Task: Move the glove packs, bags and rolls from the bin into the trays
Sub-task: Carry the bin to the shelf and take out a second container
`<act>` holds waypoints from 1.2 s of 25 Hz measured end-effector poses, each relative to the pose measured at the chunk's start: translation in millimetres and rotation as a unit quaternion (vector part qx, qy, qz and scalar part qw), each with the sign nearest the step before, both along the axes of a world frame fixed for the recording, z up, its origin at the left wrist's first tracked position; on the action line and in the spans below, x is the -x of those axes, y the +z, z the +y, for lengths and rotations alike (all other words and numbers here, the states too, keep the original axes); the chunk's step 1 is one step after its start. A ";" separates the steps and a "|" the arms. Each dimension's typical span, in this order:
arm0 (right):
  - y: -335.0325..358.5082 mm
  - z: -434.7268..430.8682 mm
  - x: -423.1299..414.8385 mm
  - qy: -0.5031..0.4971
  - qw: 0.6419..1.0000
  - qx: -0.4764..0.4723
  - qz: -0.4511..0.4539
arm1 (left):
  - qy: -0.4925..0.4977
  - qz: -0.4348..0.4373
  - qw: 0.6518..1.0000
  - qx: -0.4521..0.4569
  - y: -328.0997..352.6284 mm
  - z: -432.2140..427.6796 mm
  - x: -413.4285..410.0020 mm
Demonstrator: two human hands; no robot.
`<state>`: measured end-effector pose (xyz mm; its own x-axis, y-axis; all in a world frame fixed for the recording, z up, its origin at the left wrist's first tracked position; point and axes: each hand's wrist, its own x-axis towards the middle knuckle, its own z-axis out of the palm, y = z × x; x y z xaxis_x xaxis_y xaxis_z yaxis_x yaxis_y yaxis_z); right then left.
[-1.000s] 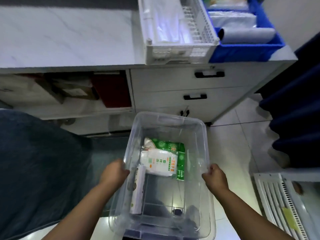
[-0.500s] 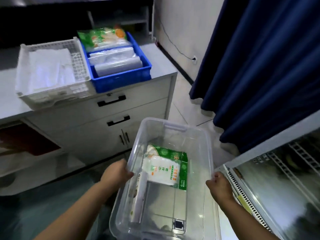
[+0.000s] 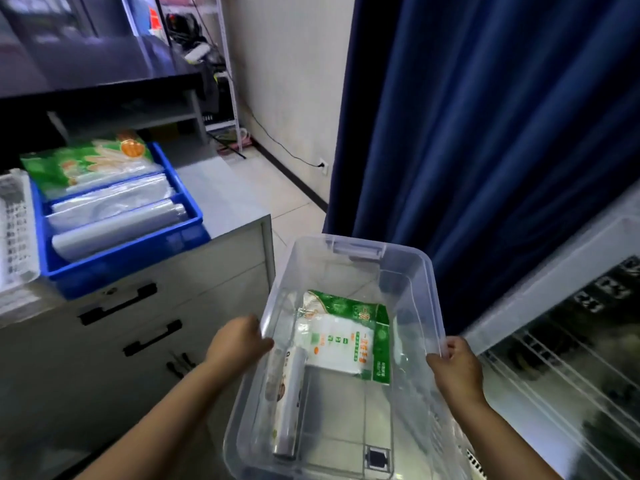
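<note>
Bin, clear plastic, is gripped at both side rims: left hand and right hand. Between the hands lie a green-and-white pack and, nearer the left hand, 1 roll. Beyond the left hand, a blue tray sits on the counter.

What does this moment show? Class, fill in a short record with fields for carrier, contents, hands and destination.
carrier: clear bin, held off the floor
contents: green and white pack; roll along the bin's left wall
left hand: grips the left rim
right hand: grips the right rim
destination: blue tray on the cabinet, already holding packs and rolls; white basket beside it
</note>
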<state>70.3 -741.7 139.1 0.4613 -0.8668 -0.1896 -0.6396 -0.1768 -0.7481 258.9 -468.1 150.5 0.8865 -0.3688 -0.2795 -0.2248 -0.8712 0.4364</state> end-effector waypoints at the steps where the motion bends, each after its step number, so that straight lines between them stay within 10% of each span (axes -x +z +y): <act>1: 2.3 -13.1 -17.5 -0.007 1.000 0.003 -0.003 | -0.002 0.000 1.000 0.009 2.0 -14.1 -21.4; 17: 64.0 -180.9 -320.1 -0.071 0.996 0.027 -0.047 | -0.057 0.051 0.990 0.119 51.5 -198.7 -357.5; 30: 33.7 -341.6 -679.0 0.165 0.983 -0.057 -0.062 | 0.204 0.050 0.975 0.069 45.6 -282.9 -562.0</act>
